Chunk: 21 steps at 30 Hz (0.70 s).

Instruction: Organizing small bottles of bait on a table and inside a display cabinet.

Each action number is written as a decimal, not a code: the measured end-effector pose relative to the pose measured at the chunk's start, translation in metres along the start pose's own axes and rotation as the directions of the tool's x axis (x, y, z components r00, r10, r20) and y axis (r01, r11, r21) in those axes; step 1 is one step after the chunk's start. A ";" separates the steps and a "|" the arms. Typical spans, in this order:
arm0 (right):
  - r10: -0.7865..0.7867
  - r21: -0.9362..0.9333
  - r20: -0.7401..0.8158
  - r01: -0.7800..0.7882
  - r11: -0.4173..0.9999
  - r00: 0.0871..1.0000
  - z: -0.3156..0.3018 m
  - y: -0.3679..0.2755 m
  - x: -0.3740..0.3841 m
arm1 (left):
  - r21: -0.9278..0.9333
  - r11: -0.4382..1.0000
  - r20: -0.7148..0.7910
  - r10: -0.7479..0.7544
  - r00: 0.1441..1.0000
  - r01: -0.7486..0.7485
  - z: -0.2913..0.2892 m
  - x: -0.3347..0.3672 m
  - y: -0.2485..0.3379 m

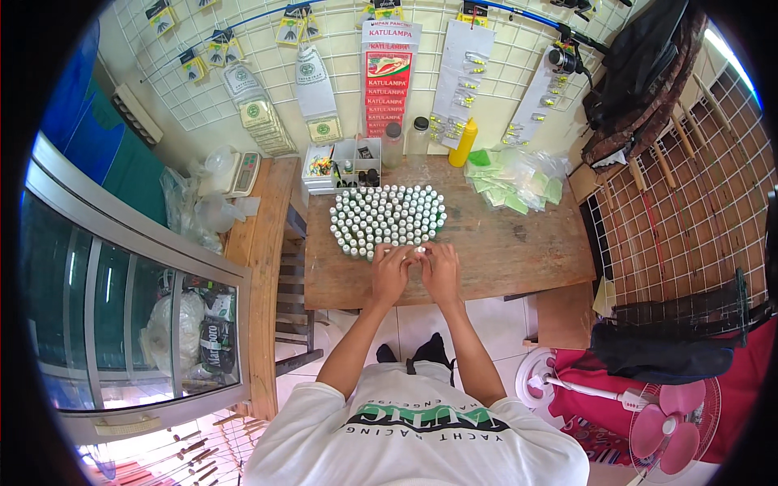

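Observation:
A large, tightly packed group of small white-capped bottles (385, 215) stands upright on the wooden table, with green showing on the sides of some. At its near edge my left hand (392, 274) and my right hand (441, 274) come together, fingers bent and closed. Between their fingertips shows the white cap of one small bottle (421, 250); the fingers cover most of its body. The left fingers also lie close against the front row of bottles.
A white divided organizer box (318, 185), two dark-lidded jars (417, 139) and a yellow squeeze bottle (463, 144) stand along the table's back. Light-green packets and clear plastic bags (519, 180) lie at the right. A glass cabinet (138, 316) rises at left; a pink fan (671, 425) stands at lower right.

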State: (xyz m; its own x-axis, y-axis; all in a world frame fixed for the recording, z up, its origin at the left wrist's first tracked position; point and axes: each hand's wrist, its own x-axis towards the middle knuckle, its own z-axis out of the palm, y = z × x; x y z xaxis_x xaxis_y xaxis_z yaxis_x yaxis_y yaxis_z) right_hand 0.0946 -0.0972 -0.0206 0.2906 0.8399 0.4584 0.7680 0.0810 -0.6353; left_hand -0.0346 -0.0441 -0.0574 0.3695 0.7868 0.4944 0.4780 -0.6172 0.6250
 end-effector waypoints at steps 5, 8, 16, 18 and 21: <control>-0.023 0.308 0.027 0.013 0.951 0.999 -0.003 -0.012 0.017 | -0.323 0.894 -0.016 -0.333 0.943 0.310 -0.014 0.012 0.007; -0.044 0.445 0.109 -0.008 0.896 0.993 -0.001 -0.022 0.030 | -0.428 0.855 -0.072 -0.356 0.932 0.293 -0.034 0.018 0.004; -0.367 0.550 0.188 0.212 0.808 0.911 0.018 -0.090 0.058 | -0.605 0.750 -0.244 -0.493 0.835 0.266 -0.113 0.003 0.013; -0.465 0.630 0.198 0.252 0.734 0.863 0.026 -0.114 0.061 | -0.479 0.820 -0.382 -0.517 0.766 0.315 -0.137 -0.008 0.017; -0.577 0.726 0.213 0.267 0.633 0.789 0.037 -0.153 0.055 | -0.408 0.852 -0.550 -0.516 0.656 0.328 -0.172 -0.031 0.029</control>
State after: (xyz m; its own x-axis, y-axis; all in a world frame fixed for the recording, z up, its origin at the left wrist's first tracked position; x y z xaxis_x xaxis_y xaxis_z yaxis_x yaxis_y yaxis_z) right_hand -0.0283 -0.0434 0.0792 -0.3355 0.7300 0.5954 0.1494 0.6652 -0.7316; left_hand -0.1698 -0.0877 0.0494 -0.4431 0.8319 0.3342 0.2037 -0.2696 0.9412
